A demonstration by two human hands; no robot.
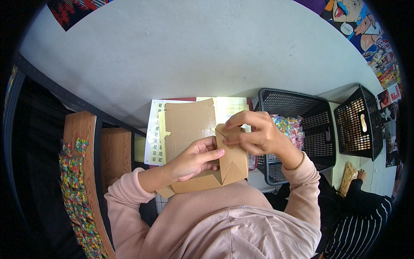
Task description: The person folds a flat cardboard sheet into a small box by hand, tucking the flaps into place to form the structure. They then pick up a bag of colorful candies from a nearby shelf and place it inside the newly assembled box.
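White wall rose behind; both hands, left hand (196,157) and right hand (254,134), gripped a brown cardboard box (202,146); a black basket (297,134) held wrapped candies (289,127).

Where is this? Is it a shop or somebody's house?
Probably a small packing spot in a home or workshop. Both hands, left hand and right hand, fold a brown cardboard box. A sticker sheet lies beneath it, and a black basket holds wrapped sweets.

Lower edge of cardboard box (189,129) behind left hand (194,159).
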